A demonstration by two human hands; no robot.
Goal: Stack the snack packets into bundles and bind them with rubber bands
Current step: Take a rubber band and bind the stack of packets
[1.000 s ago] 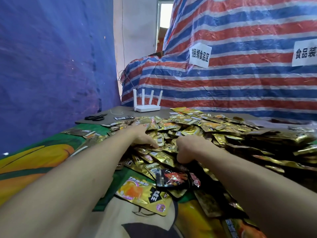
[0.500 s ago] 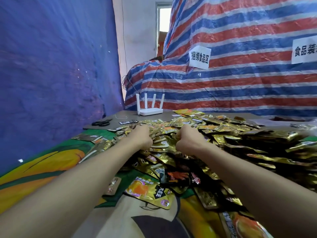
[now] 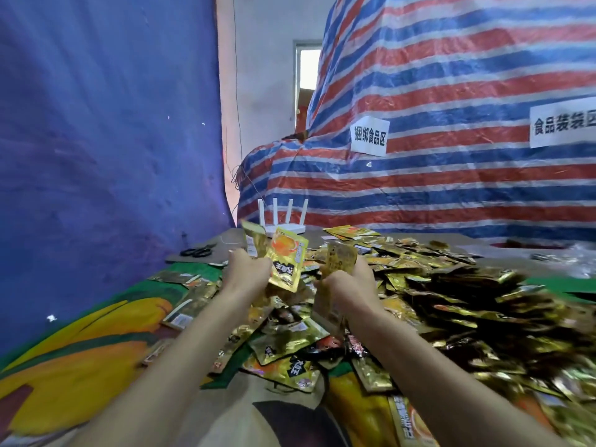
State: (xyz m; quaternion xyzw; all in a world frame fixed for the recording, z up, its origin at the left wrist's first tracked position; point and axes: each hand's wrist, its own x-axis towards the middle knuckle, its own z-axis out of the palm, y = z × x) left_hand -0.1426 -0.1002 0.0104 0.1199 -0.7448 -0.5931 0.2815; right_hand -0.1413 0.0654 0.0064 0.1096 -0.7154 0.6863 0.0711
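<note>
A big heap of shiny gold snack packets (image 3: 451, 304) covers the table from the middle to the right. My left hand (image 3: 248, 272) is raised above the heap and grips a few gold packets (image 3: 285, 256), one showing an orange picture and black label. My right hand (image 3: 348, 282) is lifted beside it and grips more gold packets (image 3: 340, 258) that stick up from the fist. No rubber bands are visible.
A white router (image 3: 283, 221) with four antennas stands at the back of the table. Black scissors (image 3: 196, 251) lie at the back left. A blue tarp hangs on the left, and a striped tarp (image 3: 451, 175) with paper signs rises behind. A colourful printed cloth (image 3: 96, 343) covers the table.
Both hands closed on packets in the heap and lifted them up. The packets now stand clear above the pile. The camera has tilted upward.
</note>
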